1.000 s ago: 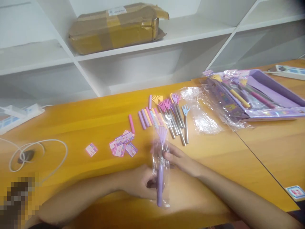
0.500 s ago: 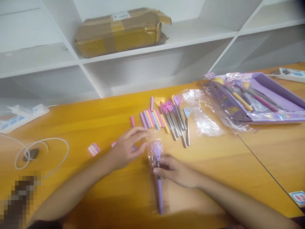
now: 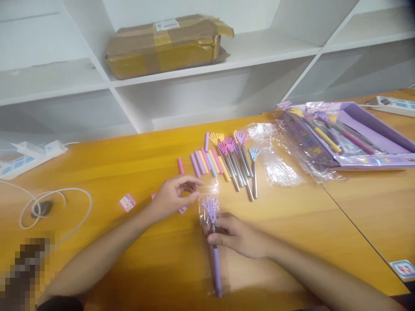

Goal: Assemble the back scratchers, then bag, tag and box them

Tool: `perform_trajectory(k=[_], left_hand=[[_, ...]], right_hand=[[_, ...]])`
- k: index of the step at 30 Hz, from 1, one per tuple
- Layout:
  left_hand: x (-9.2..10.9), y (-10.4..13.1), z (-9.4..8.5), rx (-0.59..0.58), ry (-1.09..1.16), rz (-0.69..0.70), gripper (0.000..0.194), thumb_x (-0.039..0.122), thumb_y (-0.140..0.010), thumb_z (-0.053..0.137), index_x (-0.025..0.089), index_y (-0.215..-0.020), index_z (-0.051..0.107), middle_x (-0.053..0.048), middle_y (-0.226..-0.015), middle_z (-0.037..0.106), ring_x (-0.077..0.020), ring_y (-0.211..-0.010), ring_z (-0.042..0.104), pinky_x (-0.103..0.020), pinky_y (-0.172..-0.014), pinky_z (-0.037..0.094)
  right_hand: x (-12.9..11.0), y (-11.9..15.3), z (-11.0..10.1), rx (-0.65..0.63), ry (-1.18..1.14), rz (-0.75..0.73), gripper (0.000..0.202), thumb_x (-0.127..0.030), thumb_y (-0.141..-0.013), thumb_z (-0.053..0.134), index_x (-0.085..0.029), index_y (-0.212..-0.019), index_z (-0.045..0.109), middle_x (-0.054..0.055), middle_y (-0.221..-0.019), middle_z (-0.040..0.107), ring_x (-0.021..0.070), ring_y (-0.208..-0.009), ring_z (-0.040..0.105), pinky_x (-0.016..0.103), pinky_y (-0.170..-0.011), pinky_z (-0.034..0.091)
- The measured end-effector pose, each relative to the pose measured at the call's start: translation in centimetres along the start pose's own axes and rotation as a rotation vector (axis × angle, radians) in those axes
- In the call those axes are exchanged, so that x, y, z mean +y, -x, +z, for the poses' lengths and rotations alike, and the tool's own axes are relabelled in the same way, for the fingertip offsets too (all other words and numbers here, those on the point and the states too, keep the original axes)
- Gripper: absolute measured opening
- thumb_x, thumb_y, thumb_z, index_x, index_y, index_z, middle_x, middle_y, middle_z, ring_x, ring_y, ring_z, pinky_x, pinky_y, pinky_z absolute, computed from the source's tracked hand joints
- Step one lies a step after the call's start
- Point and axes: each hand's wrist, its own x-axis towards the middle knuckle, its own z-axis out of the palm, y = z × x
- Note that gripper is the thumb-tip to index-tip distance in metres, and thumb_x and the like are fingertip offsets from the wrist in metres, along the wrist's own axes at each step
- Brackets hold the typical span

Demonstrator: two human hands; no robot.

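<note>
A purple back scratcher (image 3: 216, 270) with a hand-shaped head lies in a clear plastic bag (image 3: 204, 259), head pointing away from me. My right hand (image 3: 231, 233) is closed around its metal neck, gripping it through the bag with the thumb on top. By the bag's top flap (image 3: 212, 185) is my left hand (image 3: 177, 194), its thumb and forefinger curved and apart. Whether it touches the flap's edge is hard to see. Partly hidden under the left hand lie small pink printed cards (image 3: 183, 209).
Behind my hands lie coloured handle tubes (image 3: 201, 162) and several back scratchers with bare metal rods (image 3: 241, 166). Empty clear bags (image 3: 282, 166) lie beside a purple display box (image 3: 376, 160) at right. Another card (image 3: 127, 202), a cable (image 3: 90, 203) and a power strip (image 3: 35, 157) are at left.
My left hand has drawn back slightly to the left, its thumb and forefinger nearer each other. The bagged back scratcher, still in my right hand, has shifted slightly left and toward me.
</note>
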Motion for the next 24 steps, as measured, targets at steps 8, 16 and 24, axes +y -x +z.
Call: perform_trajectory(k=[8, 16, 24], left_hand=[[-0.5, 0.0, 0.1, 0.02, -0.014, 0.015, 0.022, 0.02, -0.089, 0.077, 0.016, -0.111, 0.078, -0.01, -0.111, 0.079, -0.019, -0.101, 0.073, -0.037, -0.096, 0.06], [-1.2, -0.3, -0.3, 0.038, -0.061, 0.007, 0.021, 0.025, -0.094, 0.074, 0.018, -0.113, 0.079, -0.01, -0.115, 0.081, -0.0203, -0.103, 0.076, -0.039, -0.098, 0.06], [-1.0, -0.8, -0.8, 0.116, -0.134, 0.116, 0.014, 0.032, -0.096, 0.074, 0.018, -0.093, 0.078, -0.008, -0.103, 0.076, -0.0195, -0.1, 0.071, -0.034, -0.092, 0.056]], right_hand=[[0.4, 0.0, 0.0, 0.0, 0.112, -0.033, 0.038, -0.051, -0.109, 0.058, -0.017, -0.095, 0.065, 0.004, -0.09, 0.068, 0.0181, -0.091, 0.061, 0.027, -0.082, 0.047], [0.5, -0.2, 0.1, 0.02, 0.141, -0.028, 0.043, -0.056, -0.11, 0.053, -0.017, -0.093, 0.061, 0.004, -0.091, 0.062, 0.0182, -0.089, 0.056, 0.028, -0.08, 0.045], [0.1, -0.1, 0.5, 0.067, 0.176, -0.106, 0.045, -0.06, -0.11, 0.048, -0.019, -0.107, 0.066, 0.008, -0.104, 0.066, 0.0218, -0.098, 0.059, 0.034, -0.094, 0.048]])
